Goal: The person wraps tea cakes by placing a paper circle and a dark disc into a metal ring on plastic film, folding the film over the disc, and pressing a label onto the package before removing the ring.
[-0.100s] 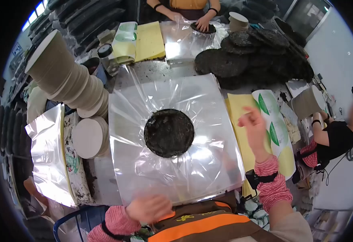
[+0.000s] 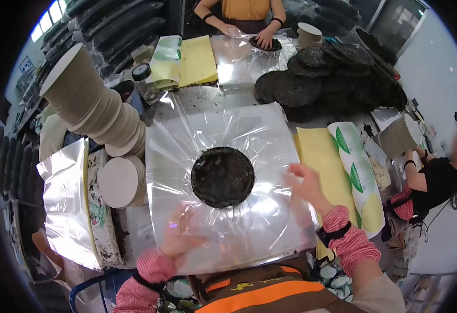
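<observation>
A dark, round, flat cake that looks like dried seaweed [image 2: 222, 177] lies in the middle of a stack of clear plastic film sheets [image 2: 270, 133]. Creases in the film spread out around it. My left hand [image 2: 177, 241] is over the near left part of the film, thumb and fingers apart, the fingertips smeared by motion. Over the film's right side, my right hand [image 2: 310, 189] has loosely bent fingers, and nothing shows in them. Neither hand touches the cake.
Round cardboard discs [image 2: 119, 182] and a leaning stack of them [image 2: 95, 99] stand left. Dark cakes [image 2: 333, 73] are piled at the back right. Yellow sheets [image 2: 325, 167] and green-printed labels [image 2: 351, 167] lie right. Across the table, a person's hand [image 2: 265, 37] presses another cake.
My left hand has moved up from the table's near edge onto the film. My right hand has moved left and down, from above the yellow sheets to the film's right side.
</observation>
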A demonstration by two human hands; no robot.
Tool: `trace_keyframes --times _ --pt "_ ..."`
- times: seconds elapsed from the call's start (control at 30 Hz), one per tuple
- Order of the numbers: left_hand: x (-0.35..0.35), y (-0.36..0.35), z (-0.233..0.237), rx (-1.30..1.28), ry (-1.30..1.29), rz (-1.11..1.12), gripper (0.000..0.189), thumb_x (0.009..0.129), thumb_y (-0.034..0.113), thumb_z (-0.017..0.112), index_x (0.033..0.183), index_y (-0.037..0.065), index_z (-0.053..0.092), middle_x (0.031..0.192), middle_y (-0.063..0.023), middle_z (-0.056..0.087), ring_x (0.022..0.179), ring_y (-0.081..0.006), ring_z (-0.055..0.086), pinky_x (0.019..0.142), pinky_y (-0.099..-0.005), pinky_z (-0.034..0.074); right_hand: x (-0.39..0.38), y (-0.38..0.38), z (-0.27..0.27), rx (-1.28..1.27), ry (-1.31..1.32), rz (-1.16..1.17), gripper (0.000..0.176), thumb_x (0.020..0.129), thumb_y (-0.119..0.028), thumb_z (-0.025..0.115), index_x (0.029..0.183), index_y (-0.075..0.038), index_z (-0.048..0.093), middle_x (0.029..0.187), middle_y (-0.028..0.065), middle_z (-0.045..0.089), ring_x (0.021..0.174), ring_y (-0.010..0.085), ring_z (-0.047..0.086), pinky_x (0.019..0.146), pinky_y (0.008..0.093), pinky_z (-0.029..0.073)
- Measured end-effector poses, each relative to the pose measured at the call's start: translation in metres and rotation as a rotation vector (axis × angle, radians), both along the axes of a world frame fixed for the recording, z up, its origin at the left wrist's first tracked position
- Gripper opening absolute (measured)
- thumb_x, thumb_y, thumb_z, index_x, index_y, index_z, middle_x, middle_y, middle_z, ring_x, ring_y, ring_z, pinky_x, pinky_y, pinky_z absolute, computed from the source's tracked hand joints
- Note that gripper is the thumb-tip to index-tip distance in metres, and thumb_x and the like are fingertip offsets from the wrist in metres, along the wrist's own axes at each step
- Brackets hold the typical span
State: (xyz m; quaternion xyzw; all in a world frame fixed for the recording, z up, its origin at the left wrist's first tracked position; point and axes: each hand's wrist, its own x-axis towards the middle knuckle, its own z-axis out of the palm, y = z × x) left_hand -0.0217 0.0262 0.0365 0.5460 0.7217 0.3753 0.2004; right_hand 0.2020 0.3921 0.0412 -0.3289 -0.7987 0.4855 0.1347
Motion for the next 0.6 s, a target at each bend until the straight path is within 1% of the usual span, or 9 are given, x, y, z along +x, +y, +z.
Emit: trace_keyframes --times 0.03,0.13,0.2,0.27,0.33,0.4,0.43,0.5,0.6 --pt "-0.009 0.022 0.018 -0.032 0.060 0.263 0.065 0.065 0.038 0.088 0.116 0.006 0.065 0.118 -0.0127 0.066 0.122 -0.0301 0.059 0.106 -0.0571 0.039 -0.007 -0.016 -0.006 0.040 0.014 0.065 0.068 0.077 -0.018 0.083 0.135 0.002 0.053 0.126 0.0200 0.061 0.120 0.0302 0.058 0.105 0.0400 0.045" --pt "-0.009 0.068 0.031 0.315 0.556 0.113 0.060 0.068 0.044 0.084 0.110 0.007 0.064 0.113 -0.0123 0.065 0.119 -0.0316 0.060 0.110 -0.0580 0.030 -0.027 -0.065 -0.033 -0.105 0.350 0.152 0.090 0.072 -0.023 0.087 0.146 0.000 0.040 0.141 0.0210 0.049 0.132 0.0349 0.047 0.111 0.0418 0.039" --pt "0.003 0.093 0.028 0.249 0.465 -0.001 0.060 0.073 0.048 0.080 0.112 0.006 0.061 0.103 -0.0136 0.066 0.115 -0.0332 0.061 0.113 -0.0588 0.022 -0.049 -0.084 -0.003 -0.019 0.216 0.327 0.114 0.068 -0.025 0.090 0.155 -0.003 0.019 0.151 0.0199 0.036 0.140 0.0350 0.037 0.114 0.0417 0.035" --pt "0.000 0.108 0.008 0.265 0.541 0.039 0.047 0.077 0.037 0.078 0.109 0.007 0.060 0.091 -0.0126 0.067 0.107 -0.0332 0.062 0.109 -0.0534 0.031 -0.066 -0.070 -0.066 -0.107 0.326 0.250 0.131 0.065 -0.031 0.093 0.157 -0.004 0.005 0.153 0.0180 0.034 0.141 0.0339 0.035 0.116 0.0417 0.032" --pt "0.011 0.123 0.020 -0.140 0.088 0.425 0.036 0.077 0.025 0.076 0.104 0.008 0.060 0.081 -0.0118 0.066 0.100 -0.0330 0.063 0.101 -0.0468 0.039 -0.078 -0.078 -0.019 -0.393 0.504 0.149 0.132 0.063 -0.035 0.094 0.157 -0.003 0.007 0.154 0.0176 0.032 0.141 0.0323 0.034 0.114 0.0402 0.036" --pt "0.017 0.130 0.014 -0.027 0.200 0.438 0.030 0.077 0.016 0.073 0.102 0.008 0.058 0.090 -0.0125 0.065 0.099 -0.0308 0.062 0.091 -0.0425 0.044 -0.095 -0.078 0.021 -0.428 0.652 0.153 0.127 0.066 -0.030 0.093 0.157 -0.004 0.008 0.154 0.0166 0.032 0.142 0.0277 0.033 0.108 0.0369 0.043" --pt "0.016 0.131 0.013 -0.001 0.251 0.401 0.033 0.077 0.016 0.073 0.105 0.007 0.058 0.096 -0.0143 0.064 0.102 -0.0330 0.061 0.092 -0.0439 0.044 -0.109 -0.083 0.027 0.184 0.614 0.152 0.103 0.072 -0.015 0.086 0.154 -0.006 0.024 0.142 0.0156 0.048 0.133 0.0273 0.047 0.096 0.0361 0.051" --pt "0.013 0.123 0.011 0.013 0.301 0.365 0.036 0.077 0.015 0.072 0.108 0.006 0.057 0.102 -0.0161 0.063 0.105 -0.0351 0.059 0.092 -0.0452 0.044 -0.121 -0.095 0.020 0.300 0.593 0.223 0.092 0.072 -0.012 0.084 0.149 -0.005 0.034 0.135 0.0152 0.053 0.126 0.0283 0.052 0.092 0.0361 0.052" --pt "-0.010 0.102 0.016 0.489 0.066 0.615 0.054 0.077 0.015 0.073 0.126 0.000 0.053 0.121 -0.0201 0.055 0.115 -0.0366 0.055 0.105 -0.0438 0.037 -0.126 -0.099 0.017 0.456 0.581 0.251 0.056 0.073 0.001 0.072 0.126 -0.003 0.056 0.110 0.0130 0.064 0.100 0.0326 0.062 0.080 0.0393 0.052"
